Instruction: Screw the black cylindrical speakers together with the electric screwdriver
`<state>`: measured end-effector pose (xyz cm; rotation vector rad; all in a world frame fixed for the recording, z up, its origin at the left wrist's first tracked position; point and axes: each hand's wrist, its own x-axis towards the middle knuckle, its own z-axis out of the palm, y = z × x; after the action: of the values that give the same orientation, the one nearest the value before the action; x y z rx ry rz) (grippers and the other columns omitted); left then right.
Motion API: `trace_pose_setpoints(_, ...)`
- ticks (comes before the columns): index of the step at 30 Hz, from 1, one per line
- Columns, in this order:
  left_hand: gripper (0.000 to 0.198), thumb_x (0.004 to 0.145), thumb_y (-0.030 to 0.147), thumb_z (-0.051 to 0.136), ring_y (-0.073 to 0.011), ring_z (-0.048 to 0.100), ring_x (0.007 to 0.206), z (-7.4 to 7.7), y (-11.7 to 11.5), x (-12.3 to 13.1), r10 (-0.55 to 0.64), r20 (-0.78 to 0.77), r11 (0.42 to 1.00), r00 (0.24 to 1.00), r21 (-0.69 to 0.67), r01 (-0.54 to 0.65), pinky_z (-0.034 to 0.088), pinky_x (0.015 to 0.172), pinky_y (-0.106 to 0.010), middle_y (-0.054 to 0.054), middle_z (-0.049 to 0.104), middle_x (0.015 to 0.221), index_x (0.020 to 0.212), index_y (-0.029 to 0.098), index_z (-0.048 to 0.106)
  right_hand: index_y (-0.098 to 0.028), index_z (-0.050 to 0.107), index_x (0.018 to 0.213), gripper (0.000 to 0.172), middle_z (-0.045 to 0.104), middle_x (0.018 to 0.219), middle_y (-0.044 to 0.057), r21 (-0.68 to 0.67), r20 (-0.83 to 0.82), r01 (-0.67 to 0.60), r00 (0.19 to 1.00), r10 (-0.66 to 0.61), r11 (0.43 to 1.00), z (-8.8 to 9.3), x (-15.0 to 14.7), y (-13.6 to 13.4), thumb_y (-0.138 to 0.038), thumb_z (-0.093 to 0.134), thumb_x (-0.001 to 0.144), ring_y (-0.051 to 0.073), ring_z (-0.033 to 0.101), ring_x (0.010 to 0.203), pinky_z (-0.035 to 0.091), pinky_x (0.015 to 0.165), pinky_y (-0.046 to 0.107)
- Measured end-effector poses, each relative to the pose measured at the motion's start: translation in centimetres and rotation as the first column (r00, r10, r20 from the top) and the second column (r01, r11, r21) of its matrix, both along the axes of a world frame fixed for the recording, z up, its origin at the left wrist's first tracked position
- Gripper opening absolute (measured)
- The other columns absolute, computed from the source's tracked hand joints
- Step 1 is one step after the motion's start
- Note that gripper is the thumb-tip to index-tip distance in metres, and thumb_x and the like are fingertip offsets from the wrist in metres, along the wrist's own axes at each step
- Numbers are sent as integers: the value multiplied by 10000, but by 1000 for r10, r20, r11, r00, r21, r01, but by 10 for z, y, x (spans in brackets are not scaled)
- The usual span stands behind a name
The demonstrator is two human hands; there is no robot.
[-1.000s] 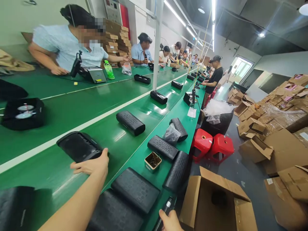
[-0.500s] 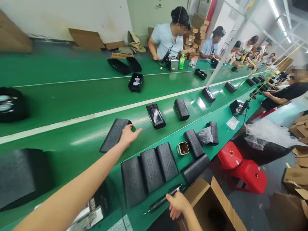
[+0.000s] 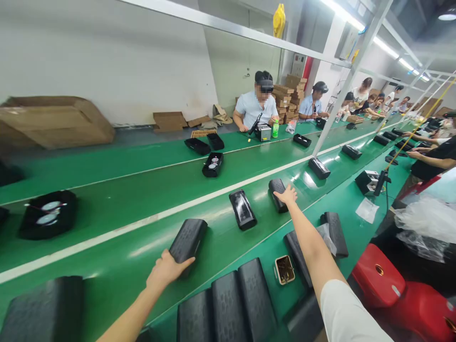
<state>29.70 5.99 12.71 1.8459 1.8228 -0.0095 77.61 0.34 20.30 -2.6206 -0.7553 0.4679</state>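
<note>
My left hand [image 3: 164,271] grips the near end of a black textured case [image 3: 190,240] lying on the green conveyor belt, fingers at its left side and thumb across the right. Farther along, my right hand [image 3: 288,194] is at the right side of another black textured case [image 3: 276,189]. Its fingers are spread, and the thumb reaches over the case. Between the two lies a glossy black case [image 3: 242,210]. Several textured cases [image 3: 228,304] stand in a row on the near green table, beside a small square container [image 3: 285,270] of small metal parts.
Open black housings with round silvery parts [image 3: 49,213] lie on the far belt. A metal post [image 3: 333,114] rises beyond my right hand. Red stools [image 3: 379,275] and clear plastic bags [image 3: 427,218] are at right. A co-worker [image 3: 257,102] sits across the belt.
My right hand has left the screwdriver area by the cardboard box and reached forward to a case on the belt. My left hand now grips its case's near end. The view has tilted up.
</note>
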Motion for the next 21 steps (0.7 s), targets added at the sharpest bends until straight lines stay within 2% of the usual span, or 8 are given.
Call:
trace_pose_setpoints(4,1190,751,725,580,-591,701,1365,-12,4,-3,-3,-43,1000,999,-7,3,582,1135,-661,-426,650,1483,1609,-81,404,-190,636,1536,526,595,1593,154,-97,84,-32,996,40,995,-43,-1,8,-436,787,1096,350,637,1422,597,1190,600)
trace_pose_setpoints(8,1151,792,715,559,-581,708,1360,-17,5,-2,2,-62,1000,998,-22,-3,584,1119,-668,-402,661,1485,1639,-47,394,-189,636,1534,527,599,1586,155,-187,131,-40,989,65,982,-63,0,4,-443,785,1096,348,641,1414,599,1186,596)
trace_pose_setpoints(14,1130,812,713,531,-602,708,1343,-24,4,0,-3,-47,1000,999,-17,2,562,1129,-691,-417,665,1460,1618,-70,406,-188,634,1535,530,602,1579,155,-236,173,-5,984,47,972,-69,3,10,-446,784,1097,345,647,1402,608,1174,588)
trace_pose_setpoints(18,1254,790,779,501,-624,670,1401,-32,10,1,8,-16,1000,1000,-26,-9,524,1193,-697,-455,617,1512,1642,-127,336,-187,641,1526,520,606,1575,153,-229,136,-25,989,58,973,-65,9,14,-439,787,1096,345,648,1403,607,1177,591)
trace_pose_setpoints(21,1220,824,784,434,-571,693,1416,-33,27,-6,3,39,998,999,-62,0,553,1216,-627,-453,654,1484,1591,-165,419,-184,647,1514,508,622,1553,151,-183,74,-60,995,74,981,-59,26,11,-447,780,1101,336,662,1380,618,1161,578)
